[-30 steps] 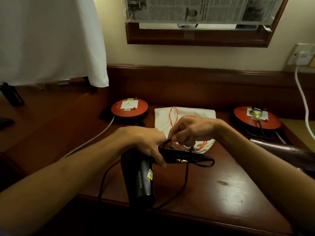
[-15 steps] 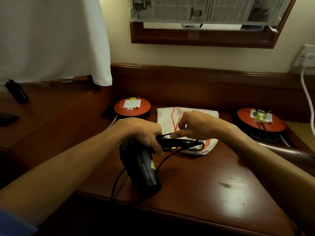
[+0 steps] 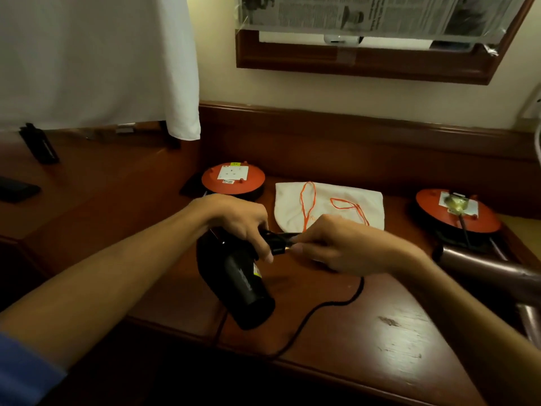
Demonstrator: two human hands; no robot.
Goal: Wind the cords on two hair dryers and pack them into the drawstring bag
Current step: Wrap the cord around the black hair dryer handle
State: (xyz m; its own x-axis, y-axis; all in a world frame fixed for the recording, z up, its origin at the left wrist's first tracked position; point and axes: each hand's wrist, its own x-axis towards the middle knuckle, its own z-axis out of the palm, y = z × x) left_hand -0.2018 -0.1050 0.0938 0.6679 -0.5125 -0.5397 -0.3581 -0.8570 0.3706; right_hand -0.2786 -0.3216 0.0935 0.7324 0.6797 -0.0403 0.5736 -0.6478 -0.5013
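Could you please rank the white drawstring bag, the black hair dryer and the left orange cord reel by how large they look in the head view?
1. white drawstring bag
2. black hair dryer, though it is nearer the camera, so the gap to the bag is unsure
3. left orange cord reel

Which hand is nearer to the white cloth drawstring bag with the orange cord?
Right. The right hand sits just in front of the white cloth drawstring bag, overlapping its near edge; the left hand, gripping the black hair dryer, lies farther left.
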